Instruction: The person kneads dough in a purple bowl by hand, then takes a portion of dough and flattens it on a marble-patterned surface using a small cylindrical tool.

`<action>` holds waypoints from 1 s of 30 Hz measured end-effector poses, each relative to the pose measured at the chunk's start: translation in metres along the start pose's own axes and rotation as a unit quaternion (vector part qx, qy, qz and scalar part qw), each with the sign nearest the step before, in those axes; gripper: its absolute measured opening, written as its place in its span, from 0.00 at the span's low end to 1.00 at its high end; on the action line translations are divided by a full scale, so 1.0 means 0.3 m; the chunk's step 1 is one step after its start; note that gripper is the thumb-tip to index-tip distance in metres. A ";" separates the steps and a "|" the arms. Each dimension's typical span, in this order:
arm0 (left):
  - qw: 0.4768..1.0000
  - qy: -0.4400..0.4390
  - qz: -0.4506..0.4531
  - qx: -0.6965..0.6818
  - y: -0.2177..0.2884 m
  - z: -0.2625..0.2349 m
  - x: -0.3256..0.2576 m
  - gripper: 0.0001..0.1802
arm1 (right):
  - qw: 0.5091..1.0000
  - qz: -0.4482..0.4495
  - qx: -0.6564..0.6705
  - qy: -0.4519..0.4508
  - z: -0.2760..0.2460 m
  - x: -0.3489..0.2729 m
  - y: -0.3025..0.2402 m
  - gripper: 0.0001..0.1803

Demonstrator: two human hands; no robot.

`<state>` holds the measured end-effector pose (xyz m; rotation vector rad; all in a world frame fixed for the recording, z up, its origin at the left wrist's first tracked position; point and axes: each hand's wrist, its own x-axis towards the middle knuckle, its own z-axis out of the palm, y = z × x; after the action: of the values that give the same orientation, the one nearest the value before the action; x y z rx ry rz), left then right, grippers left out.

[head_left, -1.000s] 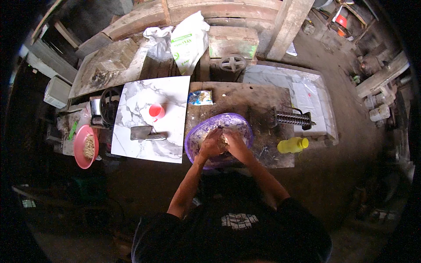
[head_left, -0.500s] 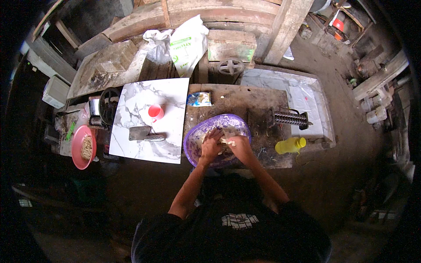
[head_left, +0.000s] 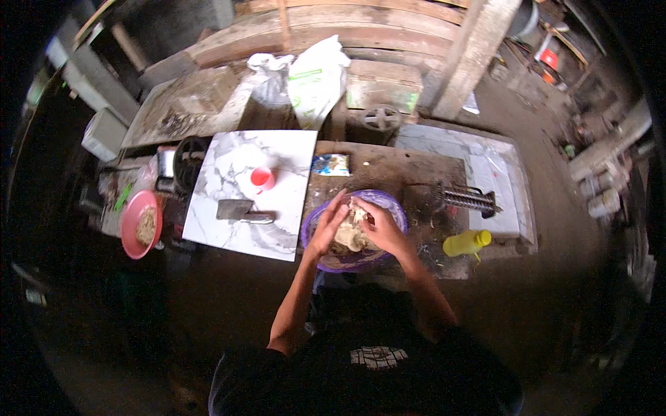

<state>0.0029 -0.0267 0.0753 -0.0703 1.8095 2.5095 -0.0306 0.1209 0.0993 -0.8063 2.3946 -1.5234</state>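
A purple basin (head_left: 400,210) stands at the table's near edge, its inner wall smeared with flour. Inside it sits a pale lump of dough (head_left: 351,238). My left hand (head_left: 330,227) is held over the basin's left part, fingers stretched out and pointing away from me, palm turned towards the dough. Facing it from the other side, my right hand (head_left: 383,227) has its fingers bent around a sticky bit of dough above the main lump. The tips of both hands come close together, and whether they touch is hard to make out.
Left of the basin, a marble-patterned board (head_left: 291,201) bears a cleaver (head_left: 236,209) and a red cup (head_left: 262,179). A pink bowl (head_left: 129,223) with pale pieces lies farther left. To the right are a yellow bottle (head_left: 466,243) and a metal spring device (head_left: 468,198). A blue packet (head_left: 330,165) rests behind the basin.
My hands have risen from low in the basin and turned towards each other, baring the dough lump. The whole view has shifted, so the surroundings appear farther right.
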 end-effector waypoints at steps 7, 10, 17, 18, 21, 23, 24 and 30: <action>0.976 0.184 0.084 0.085 -0.004 0.047 -0.072 0.19 | 0.987 -0.064 -0.131 0.070 0.132 0.062 -0.081 0.27; 0.953 0.292 0.080 0.031 0.027 0.020 -0.115 0.18 | 0.982 -0.085 -0.160 0.051 0.187 0.071 -0.135 0.29; 0.883 0.401 0.119 -0.212 0.017 -0.127 -0.210 0.12 | 0.982 -0.179 -0.034 -0.048 0.267 0.117 -0.146 0.19; 0.876 0.404 0.124 -0.234 0.024 -0.139 -0.222 0.17 | 0.982 -0.178 -0.022 -0.061 0.290 0.122 -0.142 0.17; 0.863 0.456 0.111 -0.187 0.049 -0.162 -0.227 0.22 | 0.979 -0.175 0.049 -0.088 0.367 0.157 -0.155 0.15; 0.871 0.471 0.112 -0.083 0.070 -0.186 -0.232 0.24 | 0.979 -0.154 0.075 -0.108 0.423 0.186 -0.197 0.13; 0.877 0.463 0.118 -0.054 0.085 -0.188 -0.219 0.19 | 0.978 -0.158 0.077 -0.110 0.451 0.215 -0.211 0.15; 0.908 0.304 0.188 -0.217 0.182 -0.298 -0.192 0.33 | 0.957 -0.189 0.146 -0.167 0.628 0.300 -0.236 0.29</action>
<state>0.0576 -0.1296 0.1024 -0.6472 1.4606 3.4257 0.0002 -0.0971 0.0875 -1.3773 1.7918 -1.6561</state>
